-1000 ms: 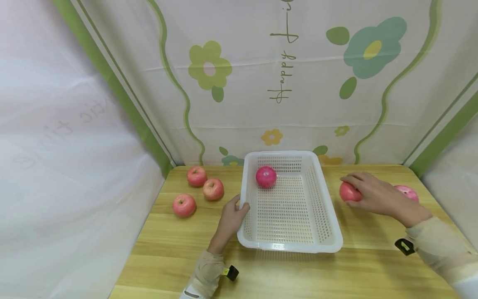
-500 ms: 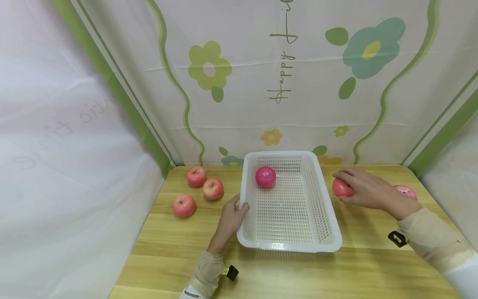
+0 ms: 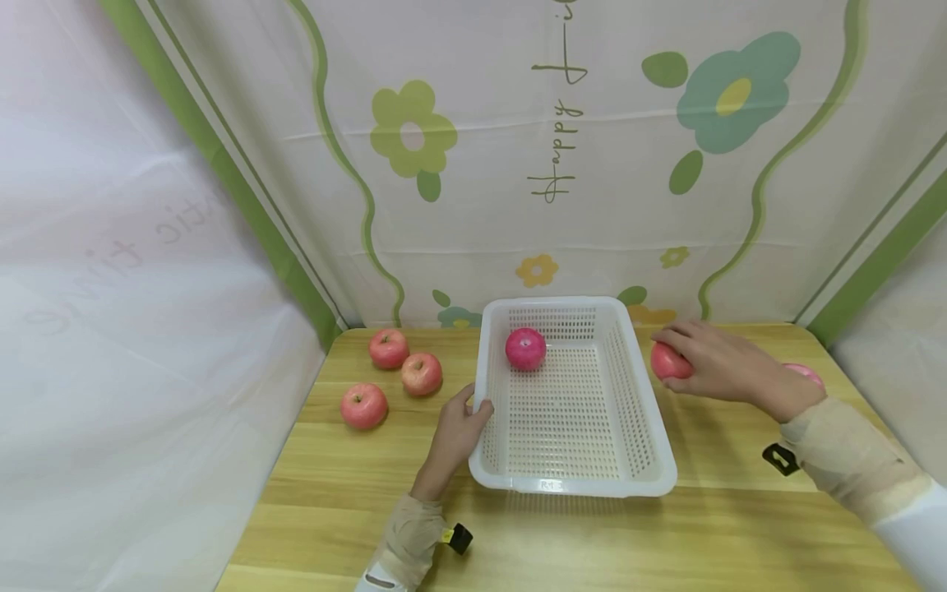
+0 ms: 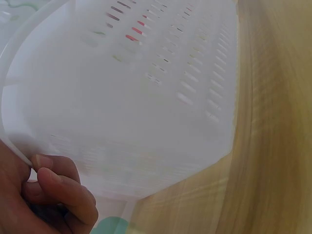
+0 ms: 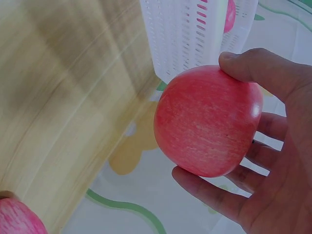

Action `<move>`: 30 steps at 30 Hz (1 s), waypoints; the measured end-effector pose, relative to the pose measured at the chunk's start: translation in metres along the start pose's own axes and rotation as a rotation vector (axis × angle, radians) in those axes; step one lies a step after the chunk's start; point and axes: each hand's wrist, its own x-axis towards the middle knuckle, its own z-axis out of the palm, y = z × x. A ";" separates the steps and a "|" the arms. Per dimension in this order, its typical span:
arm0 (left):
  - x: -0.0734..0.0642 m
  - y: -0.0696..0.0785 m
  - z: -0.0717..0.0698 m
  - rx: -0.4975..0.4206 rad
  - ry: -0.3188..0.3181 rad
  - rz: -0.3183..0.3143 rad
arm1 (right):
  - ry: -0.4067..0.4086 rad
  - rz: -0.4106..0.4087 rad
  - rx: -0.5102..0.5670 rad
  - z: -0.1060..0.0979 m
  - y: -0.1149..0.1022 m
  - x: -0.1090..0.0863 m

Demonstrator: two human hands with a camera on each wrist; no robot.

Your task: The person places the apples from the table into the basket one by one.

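A white perforated plastic basket (image 3: 562, 487) stands mid-table, and one deep pink apple (image 3: 526, 349) lies in its far left corner. My left hand (image 3: 453, 432) grips the basket's left rim; in the left wrist view the fingers (image 4: 68, 195) curl at the rim's edge. My right hand (image 3: 721, 366) holds a red apple (image 3: 669, 362) just outside the basket's right rim. The right wrist view shows thumb and fingers spread around this apple (image 5: 207, 122), with the table surface apart from it.
Three pinkish-red apples (image 3: 364, 406) sit on the wooden table (image 3: 333, 510) left of the basket. Another pink apple (image 3: 805, 375), partly hidden by the right wrist, lies at the far right. A flower-printed curtain (image 3: 473, 214) rises behind the table's back edge.
My right hand has carried the red apple leftward and slightly away from me, closer to the basket's right rim. The left hand and the basket have stayed in place.
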 end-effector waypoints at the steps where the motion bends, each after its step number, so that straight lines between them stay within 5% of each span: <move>1: 0.000 0.000 0.000 0.003 0.000 -0.001 | -0.001 0.002 -0.002 -0.001 0.000 0.001; 30: -0.001 0.002 0.001 -0.007 0.001 -0.001 | -0.087 0.033 0.013 -0.016 -0.015 0.031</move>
